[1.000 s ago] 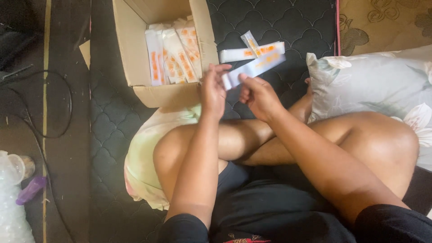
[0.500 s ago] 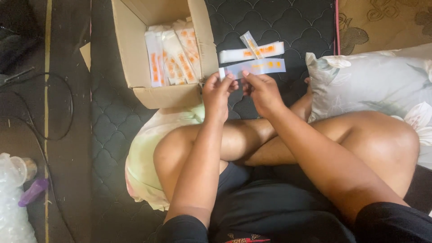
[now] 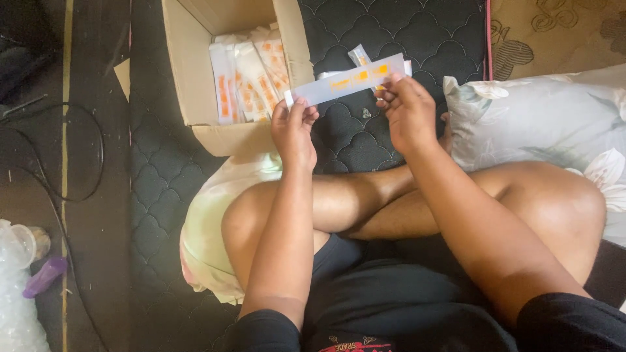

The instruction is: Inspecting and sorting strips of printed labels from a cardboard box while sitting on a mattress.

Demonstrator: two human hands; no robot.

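Observation:
A long white paper strip packet with orange print (image 3: 345, 83) is stretched between both hands above the dark quilted mattress. My left hand (image 3: 293, 130) pinches its left end. My right hand (image 3: 407, 111) pinches its right end, which sits a little higher. Behind the strip, on the mattress, lie other similar packets (image 3: 362, 55), mostly hidden by it. An open cardboard box (image 3: 195, 85) stands just left of my hands and holds several of the same white and orange packets (image 3: 251, 81) stacked on edge.
My crossed bare legs (image 3: 365, 202) lie below the hands. A floral pillow (image 3: 541, 124) is at the right, a pale cushion (image 3: 208, 221) under my left knee. Black cables (image 3: 78, 163), a purple object (image 3: 44, 277) and clear plastic (image 3: 16, 300) lie on the dark floor at left.
The hands have drawn apart along the packet, which is now pulled out straight and held higher, tilted up to the right. The view has shifted slightly.

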